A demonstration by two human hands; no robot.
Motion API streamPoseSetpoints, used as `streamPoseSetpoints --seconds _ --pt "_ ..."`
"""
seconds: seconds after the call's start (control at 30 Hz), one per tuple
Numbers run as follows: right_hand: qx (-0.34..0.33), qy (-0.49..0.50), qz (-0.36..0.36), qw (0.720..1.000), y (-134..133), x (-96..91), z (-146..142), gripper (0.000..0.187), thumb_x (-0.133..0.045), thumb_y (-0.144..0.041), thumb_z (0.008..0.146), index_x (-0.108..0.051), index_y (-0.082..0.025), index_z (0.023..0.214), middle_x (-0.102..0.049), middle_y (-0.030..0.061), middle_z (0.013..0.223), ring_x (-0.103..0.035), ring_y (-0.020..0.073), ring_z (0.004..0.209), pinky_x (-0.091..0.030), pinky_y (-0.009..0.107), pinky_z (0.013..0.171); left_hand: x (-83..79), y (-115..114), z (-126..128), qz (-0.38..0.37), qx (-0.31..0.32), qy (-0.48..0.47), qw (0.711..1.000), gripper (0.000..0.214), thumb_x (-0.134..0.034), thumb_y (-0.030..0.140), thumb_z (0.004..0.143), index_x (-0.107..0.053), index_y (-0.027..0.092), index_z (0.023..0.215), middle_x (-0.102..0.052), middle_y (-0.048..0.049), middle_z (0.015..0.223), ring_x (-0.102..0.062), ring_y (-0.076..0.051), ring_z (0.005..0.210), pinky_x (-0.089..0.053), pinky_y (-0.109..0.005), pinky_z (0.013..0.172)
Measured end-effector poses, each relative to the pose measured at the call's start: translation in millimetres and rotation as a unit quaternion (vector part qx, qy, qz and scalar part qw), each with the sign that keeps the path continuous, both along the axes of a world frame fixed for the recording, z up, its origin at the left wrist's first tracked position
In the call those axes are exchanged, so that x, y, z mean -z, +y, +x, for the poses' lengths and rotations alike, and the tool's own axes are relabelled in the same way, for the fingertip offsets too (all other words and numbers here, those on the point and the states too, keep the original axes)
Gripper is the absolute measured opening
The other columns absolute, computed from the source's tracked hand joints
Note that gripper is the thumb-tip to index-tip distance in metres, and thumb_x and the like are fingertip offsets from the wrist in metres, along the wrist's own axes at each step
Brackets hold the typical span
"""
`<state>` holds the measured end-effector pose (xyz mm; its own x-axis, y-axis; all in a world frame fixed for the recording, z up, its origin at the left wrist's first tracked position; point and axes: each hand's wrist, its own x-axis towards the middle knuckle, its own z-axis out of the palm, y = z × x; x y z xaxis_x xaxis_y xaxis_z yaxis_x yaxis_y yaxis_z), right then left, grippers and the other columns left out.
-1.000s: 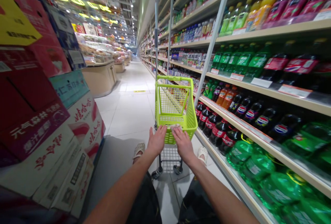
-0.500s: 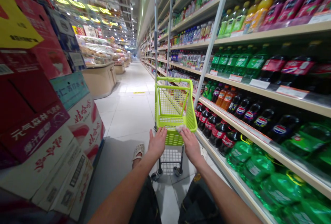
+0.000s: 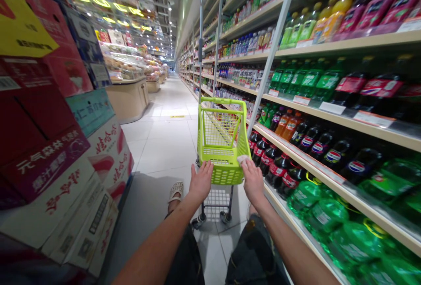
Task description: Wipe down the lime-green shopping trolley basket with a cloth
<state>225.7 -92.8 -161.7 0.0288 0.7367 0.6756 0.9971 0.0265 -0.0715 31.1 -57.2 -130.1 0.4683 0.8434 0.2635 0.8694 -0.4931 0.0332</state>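
If the right hand (image 3: pixel 253 183), fingers closed on a white cloth (image 3: pixel 242 159), pushes hard, the wheeled green cart (image 3: pixel 226 169) could roll from the left hand (image 3: pixel 201 182), its fingers unclasped

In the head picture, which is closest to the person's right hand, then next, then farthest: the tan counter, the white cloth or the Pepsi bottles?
1. White cloth: right at the right hand's fingertips.
2. Pepsi bottles: on a shelf to the right.
3. Tan counter: far ahead, on the left.
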Motion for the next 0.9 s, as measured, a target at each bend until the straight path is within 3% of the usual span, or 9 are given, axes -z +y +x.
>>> streamPoseSetpoints --seconds 0.07,0.2,0.27,0.43,0.5,0.63,0.7,0.9 --pt "0.019 0.012 0.004 1.0 0 -0.2 0 0.048 -0.034 0.001 0.076 -0.052 -0.014 0.117 -0.045 0.0153 0.129 -0.032 0.0235 0.125 -0.029 0.045 0.095 0.6 0 1 0.001 -0.002 0.004 1.0 0.054 -0.02 0.004 0.08 -0.033 0.018 0.13 -0.033 -0.0062 0.139 -0.026 -0.02 0.129 -0.017 -0.06 0.101" --pt "-0.101 -0.026 -0.012 0.994 2 7.3 -32 0.052 -0.033 0.004 0.073 -0.052 -0.015 0.118 -0.044 0.011 0.131 -0.028 0.0203 0.127 -0.03 0.04 0.097 0.1 0 1 0.006 0.0 0.008 1.0 0.052 -0.02 0.005 0.081 -0.034 0.018 0.13 -0.033 -0.0068 0.139 -0.026 -0.02 0.129 -0.018 -0.059 0.101" --pt "-0.136 -0.035 -0.009 0.99 3 9.4 -34 0.054 -0.033 0.004 0.073 -0.05 -0.016 0.12 -0.043 0.0096 0.131 -0.027 0.0189 0.128 -0.029 0.04 0.099 -0.8 0 0 0.005 0.004 0.011 1.0 0.053 -0.02 0.004 0.08 -0.034 0.018 0.129 -0.033 -0.0066 0.139 -0.026 -0.02 0.129 -0.018 -0.059 0.101" --pt "-0.016 0.021 0.042 0.999 2 5.9 15 0.05 -0.032 0.003 0.074 -0.051 -0.012 0.117 -0.046 0.0152 0.127 -0.03 0.0215 0.126 -0.033 0.043 0.096 -1.3 0 1 -0.004 0.002 0.01 1.0 0.055 -0.019 0.001 0.079 -0.034 0.017 0.129 -0.032 -0.0062 0.139 -0.026 -0.02 0.129 -0.018 -0.06 0.1" --pt "-0.001 0.035 0.049 0.998 3 6.9 17 0.049 -0.031 0.003 0.074 -0.051 -0.01 0.117 -0.046 0.0166 0.127 -0.03 0.0218 0.126 -0.034 0.043 0.096 -0.9 0 3 -0.005 0.002 0.005 1.0 0.055 -0.019 0.001 0.079 -0.034 0.017 0.129 -0.032 -0.0064 0.139 -0.026 -0.02 0.129 -0.018 -0.06 0.101" --pt "-0.122 -0.003 0.018 0.992 6 12.2 -21 0.05 -0.032 0.004 0.073 -0.052 -0.012 0.117 -0.045 0.0133 0.129 -0.027 0.0194 0.127 -0.033 0.038 0.098 -1.5 -1 3 0.0 0.003 0.005 1.0 0.053 -0.02 0.004 0.08 -0.035 0.017 0.129 -0.033 -0.0069 0.139 -0.026 -0.02 0.129 -0.017 -0.06 0.101" --pt "-0.148 -0.016 0.005 0.989 6 10.5 -31 0.052 -0.033 0.004 0.072 -0.051 -0.012 0.118 -0.044 0.0122 0.13 -0.027 0.0194 0.128 -0.032 0.038 0.098 -1.9 -2 -1 0.004 0.005 0.011 1.0 0.054 -0.021 0.003 0.079 -0.036 0.018 0.129 -0.032 -0.0072 0.139 -0.025 -0.019 0.129 -0.017 -0.058 0.101" --pt "-0.013 0.043 0.008 0.999 7 -1.9 -11 0.054 -0.033 0.004 0.072 -0.049 -0.012 0.12 -0.043 0.0169 0.13 -0.03 0.024 0.126 -0.031 0.046 0.095 0.0 1 -11 0.001 -0.007 0.013 1.0 0.063 -0.025 -0.004 0.07 -0.035 0.017 0.129 -0.03 -0.008 0.14 -0.024 -0.019 0.13 -0.017 -0.057 0.102"
